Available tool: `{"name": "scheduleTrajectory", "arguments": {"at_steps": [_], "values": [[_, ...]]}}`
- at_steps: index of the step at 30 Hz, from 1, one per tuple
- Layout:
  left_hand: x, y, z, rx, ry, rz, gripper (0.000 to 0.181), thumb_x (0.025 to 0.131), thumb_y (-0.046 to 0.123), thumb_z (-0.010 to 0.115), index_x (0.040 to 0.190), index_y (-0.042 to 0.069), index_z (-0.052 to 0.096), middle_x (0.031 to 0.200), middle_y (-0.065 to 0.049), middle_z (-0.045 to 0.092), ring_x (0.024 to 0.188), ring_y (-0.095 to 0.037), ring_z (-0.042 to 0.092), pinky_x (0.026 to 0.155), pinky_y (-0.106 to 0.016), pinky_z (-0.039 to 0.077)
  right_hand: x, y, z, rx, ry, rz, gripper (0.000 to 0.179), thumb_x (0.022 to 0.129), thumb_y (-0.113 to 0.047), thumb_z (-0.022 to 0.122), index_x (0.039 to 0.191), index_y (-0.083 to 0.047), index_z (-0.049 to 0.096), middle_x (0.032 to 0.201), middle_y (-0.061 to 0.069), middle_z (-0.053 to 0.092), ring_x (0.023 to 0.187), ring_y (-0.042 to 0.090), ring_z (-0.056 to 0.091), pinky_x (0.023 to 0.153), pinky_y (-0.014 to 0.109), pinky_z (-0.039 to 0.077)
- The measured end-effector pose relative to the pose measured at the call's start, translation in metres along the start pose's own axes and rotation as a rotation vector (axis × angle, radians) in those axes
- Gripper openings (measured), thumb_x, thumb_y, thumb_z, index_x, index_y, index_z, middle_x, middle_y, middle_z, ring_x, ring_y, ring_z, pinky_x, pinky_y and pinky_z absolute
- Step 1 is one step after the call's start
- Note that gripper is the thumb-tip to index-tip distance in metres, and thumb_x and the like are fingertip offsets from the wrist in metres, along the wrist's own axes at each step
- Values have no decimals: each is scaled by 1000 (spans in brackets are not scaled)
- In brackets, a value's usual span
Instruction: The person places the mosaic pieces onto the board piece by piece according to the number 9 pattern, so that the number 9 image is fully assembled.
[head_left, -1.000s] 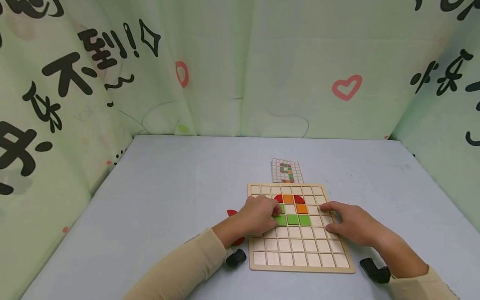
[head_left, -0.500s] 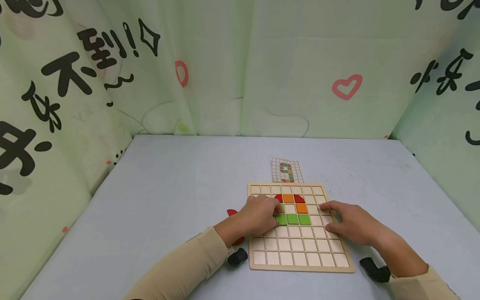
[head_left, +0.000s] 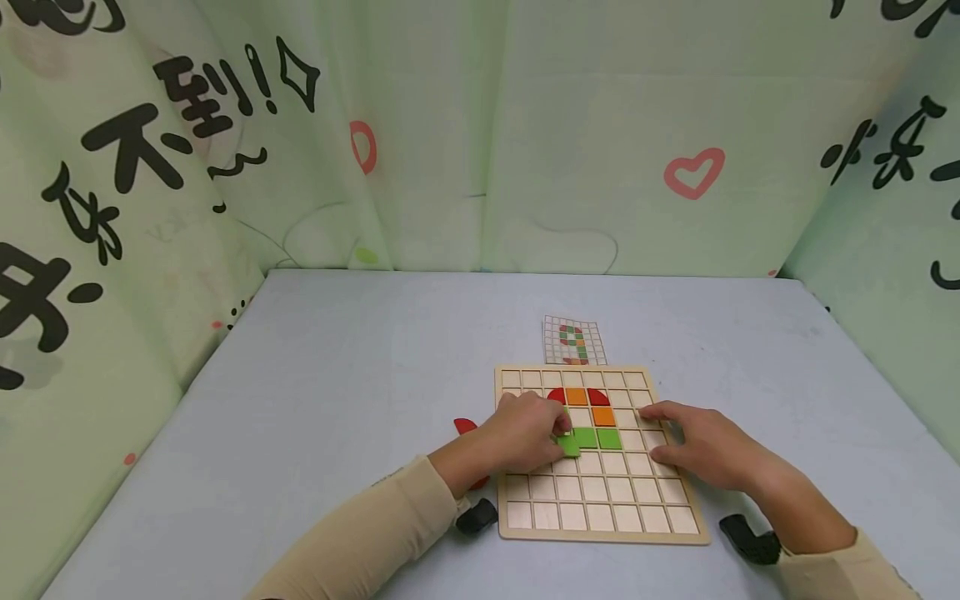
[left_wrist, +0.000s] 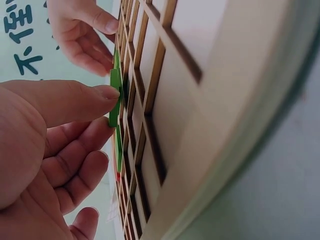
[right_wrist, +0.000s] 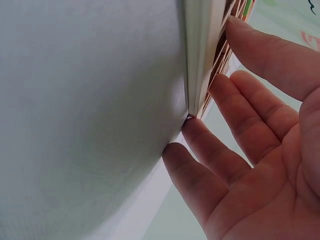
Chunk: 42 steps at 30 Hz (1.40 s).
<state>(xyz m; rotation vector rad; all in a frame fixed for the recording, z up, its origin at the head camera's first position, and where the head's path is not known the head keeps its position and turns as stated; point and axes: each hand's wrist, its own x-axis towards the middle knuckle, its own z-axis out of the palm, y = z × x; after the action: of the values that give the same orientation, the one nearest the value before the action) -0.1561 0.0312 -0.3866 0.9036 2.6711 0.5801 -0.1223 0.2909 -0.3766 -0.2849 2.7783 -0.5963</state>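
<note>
My left hand (head_left: 525,433) pinches a green square tile (left_wrist: 115,97) between thumb and forefinger. The tile is tipped up from the wooden grid board (head_left: 600,538), over its middle-left cells. Set in the cells are two green tiles (head_left: 597,437) in a row, an orange tile (head_left: 603,416), and a top row of an orange tile (head_left: 576,397) between two red rounded pieces (head_left: 598,397). Another green piece is mostly hidden behind my left fingers. My right hand (head_left: 708,442) rests at the board's right edge, fingers loosely extended, thumb on the frame in the right wrist view.
Behind the board lies a pattern card (head_left: 553,343) with a coloured grid figure. Red pieces (head_left: 464,426) lie on the white table (head_left: 360,358) beside the board, partly hidden by my left arm. Printed curtains (head_left: 562,150) enclose the table at back and sides.
The green tile at the left end of the lower green row has come up from its cell and shifted slightly right in my left hand. My right hand stays still.
</note>
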Motion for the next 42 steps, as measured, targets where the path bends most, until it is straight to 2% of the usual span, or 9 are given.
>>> {"name": "scheduleTrajectory", "arguments": {"at_steps": [12,20,26,42], "values": [[0,5,2,17,-2,12,22,87,19,75,110,19,75,92,18,66,92,-3,53,81,-28,37,0,0,0,4,-2,5,57,87,-23,76,137,-1,56,136,26,54,127,52,45,97,65,39],[1,9,3,3,-7,52,21,88,19,76,108,18,74,88,17,64,90,0,54,78,-27,35,0,1,0,4,-9,10,58,88,-23,76,137,-1,56,137,27,54,127,52,44,98,65,38],[2,14,4,16,-10,50,20,88,23,77,107,21,74,86,19,62,92,0,51,77,-26,34,1,1,0,3,-13,14,58,88,-24,76,137,-2,56,137,26,54,127,52,45,98,65,38],[8,24,6,46,-22,77,17,89,26,77,104,22,72,84,19,60,86,0,50,75,-25,34,0,0,0,0,-3,1,57,87,-23,77,136,-2,56,135,26,55,126,51,46,97,65,39]]}}
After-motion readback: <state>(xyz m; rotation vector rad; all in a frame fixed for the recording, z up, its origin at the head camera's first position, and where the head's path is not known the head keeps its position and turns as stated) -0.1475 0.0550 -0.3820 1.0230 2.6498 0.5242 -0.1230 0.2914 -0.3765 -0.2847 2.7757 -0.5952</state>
